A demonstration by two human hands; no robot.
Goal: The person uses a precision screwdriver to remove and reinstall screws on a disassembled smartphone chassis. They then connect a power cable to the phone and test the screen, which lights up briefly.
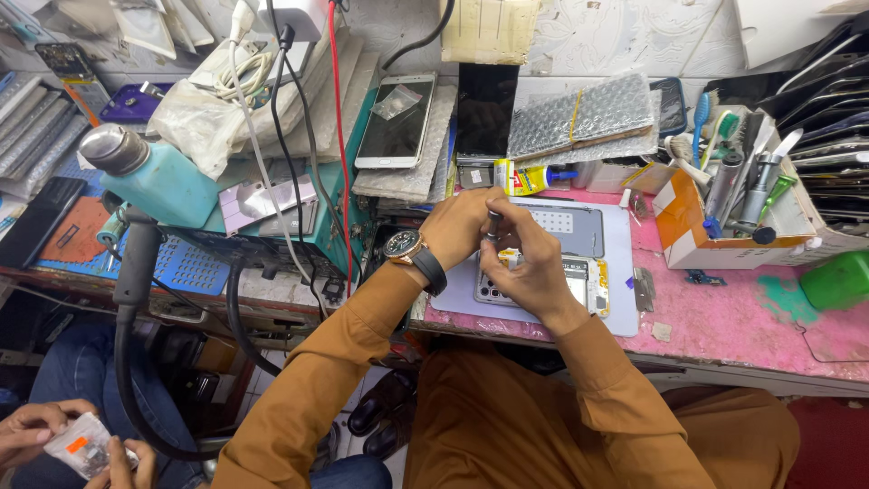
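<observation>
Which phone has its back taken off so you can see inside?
The opened phone lying flat on the grey mat under both hands, its insides showing. The white phone and black phone lean closed against the wall.

Phone repair workshop. Opened phone (579, 276) on a grey work mat (625, 263) at centre, spare handsets (396, 122) at 12 o'clock, tool box with brushes (733, 195) at 2 o'clock, solvent dispenser bottle (149, 177) at 10 o'clock.

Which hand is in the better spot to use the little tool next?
Probably the left hand: it holds the thin dark tool upright above the opened phone with yellow parts. The right hand lies on that phone, seemingly steadying it.
</observation>
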